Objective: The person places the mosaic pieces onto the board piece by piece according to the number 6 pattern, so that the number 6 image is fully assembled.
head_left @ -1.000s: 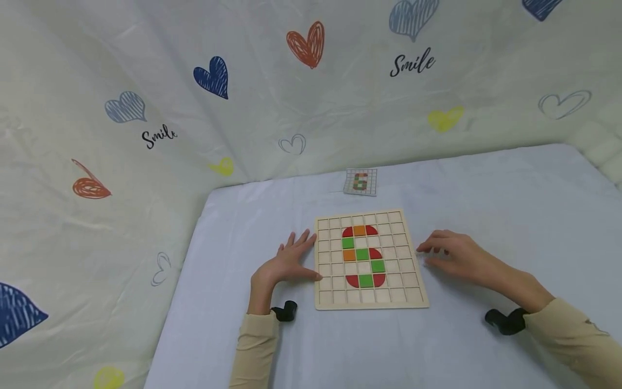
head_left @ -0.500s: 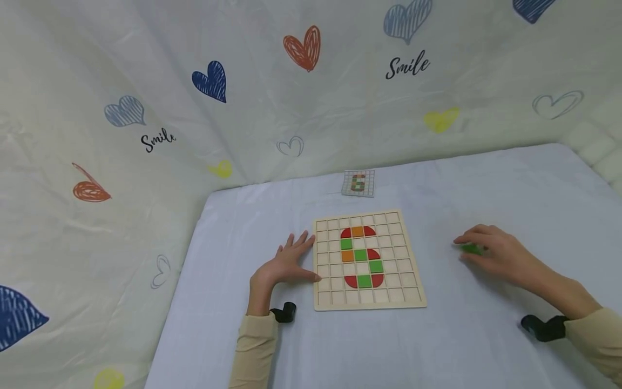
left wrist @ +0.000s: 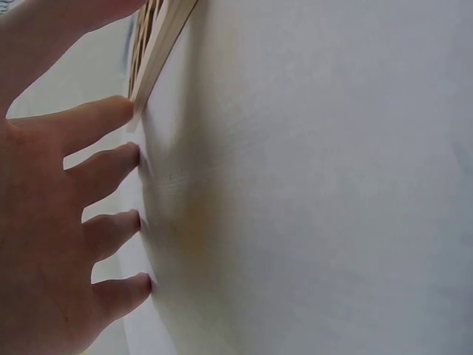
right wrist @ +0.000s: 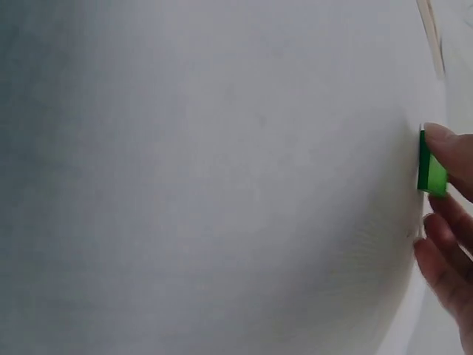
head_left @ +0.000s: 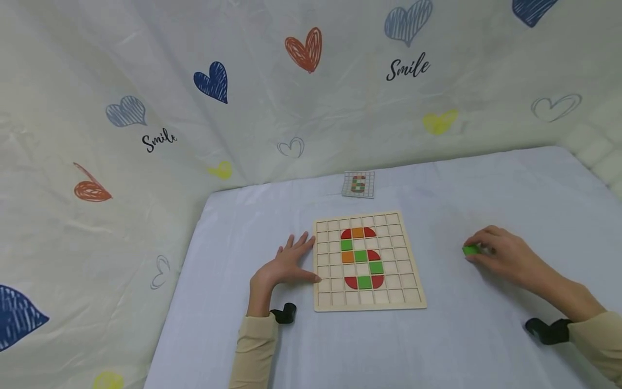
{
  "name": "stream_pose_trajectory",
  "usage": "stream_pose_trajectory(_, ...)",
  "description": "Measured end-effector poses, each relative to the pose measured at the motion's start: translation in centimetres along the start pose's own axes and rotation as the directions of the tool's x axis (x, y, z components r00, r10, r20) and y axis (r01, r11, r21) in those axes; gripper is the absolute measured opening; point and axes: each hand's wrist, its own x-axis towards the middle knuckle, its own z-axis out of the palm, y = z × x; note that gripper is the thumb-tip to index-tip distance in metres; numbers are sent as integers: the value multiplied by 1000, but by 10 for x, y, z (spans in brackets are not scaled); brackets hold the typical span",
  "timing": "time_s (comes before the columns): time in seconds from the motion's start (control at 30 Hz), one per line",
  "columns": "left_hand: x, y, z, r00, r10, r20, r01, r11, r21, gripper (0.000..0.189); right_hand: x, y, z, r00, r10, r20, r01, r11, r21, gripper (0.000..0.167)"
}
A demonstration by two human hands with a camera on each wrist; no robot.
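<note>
A wooden grid board [head_left: 398, 286] lies flat on the table, with red, orange and green pieces set in its squares in an S-like figure. My left hand [head_left: 285, 266] rests at the board's left side, fingers spread, its thumb and index tips touching the edge. In the left wrist view the fingers [left wrist: 103, 166] stretch out straight beside the board's rim [left wrist: 159, 55]. To the right of the board, my right hand [head_left: 510, 258] pinches a green block [head_left: 471, 250] between thumb and fingers, low over the cloth. The right wrist view shows this green block [right wrist: 432, 166] under the thumb.
Behind the board lies a small pattern card [head_left: 358, 185] printed with a grid and a coloured figure. A white cloth [head_left: 466, 335] covers the table. A pale curtain [head_left: 340, 97] with hearts and lettering hangs behind.
My right hand has moved right, away from the board's right edge, and a green block now shows in its fingers. The left hand and the board's pieces look unchanged.
</note>
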Motion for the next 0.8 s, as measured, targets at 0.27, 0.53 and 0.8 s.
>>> stream_pose_trajectory(0.27,1,0,0,1000,6,-8,-6,1000,4,103,5,-8,-1,1000,9,23,-11,997,75,34)
stream_pose_trajectory(0.53,0,2,1,1000,4,-9,-4,1000,-1,101,11,-22,-1,999,-17,27,14,993,118,35)
stream_pose_trajectory(0.8,0,0,-1,1000,6,0,-6,1000,-3,102,23,-39,1,996,14,88,-37,963,267,27)
